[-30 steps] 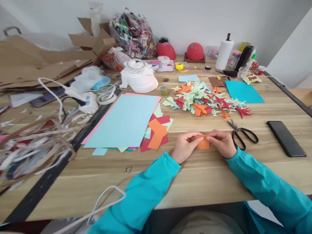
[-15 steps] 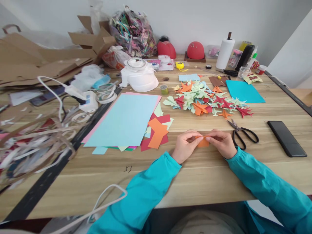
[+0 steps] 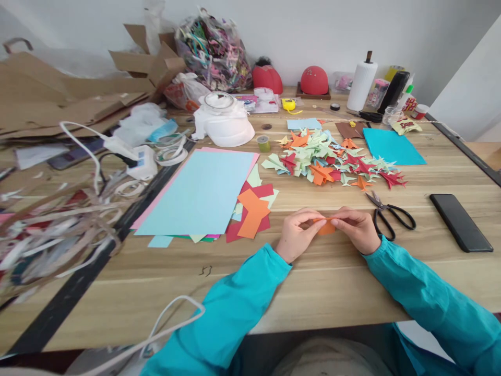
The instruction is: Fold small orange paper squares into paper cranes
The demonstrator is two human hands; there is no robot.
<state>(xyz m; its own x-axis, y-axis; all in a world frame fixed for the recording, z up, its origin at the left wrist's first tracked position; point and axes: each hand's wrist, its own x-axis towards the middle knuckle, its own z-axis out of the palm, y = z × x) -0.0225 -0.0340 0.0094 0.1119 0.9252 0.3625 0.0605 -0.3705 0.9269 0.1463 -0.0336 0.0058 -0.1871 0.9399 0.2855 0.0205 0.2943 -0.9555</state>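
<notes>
Between both hands is a small piece of orange paper (image 3: 325, 227), pinched along its upper edge just over the wooden table. My left hand (image 3: 299, 232) grips its left side between thumb and fingers. My right hand (image 3: 357, 228) pinches the right side in the same way. The fingertips of the two hands almost meet, and they hide part of the paper's upper edge. Black-handled scissors (image 3: 387, 213) lie beside my right hand, blades pointing away. Left of my left hand are orange paper strips (image 3: 253, 214) on top of red and pale green pieces.
Beyond my hands spreads a pile of folded paper shapes (image 3: 321, 156). Large coloured sheets (image 3: 195, 193) are stacked to the left, a phone (image 3: 461, 222) lies at right. Tangled ribbons (image 3: 58, 230) and a cardboard box (image 3: 86, 94) crowd the left side. A white cable (image 3: 172, 318) crosses near my left sleeve.
Hardly anything differs. Both hands keep their pinch on the orange paper in the same spot, and its lower part looks slightly more curved.
</notes>
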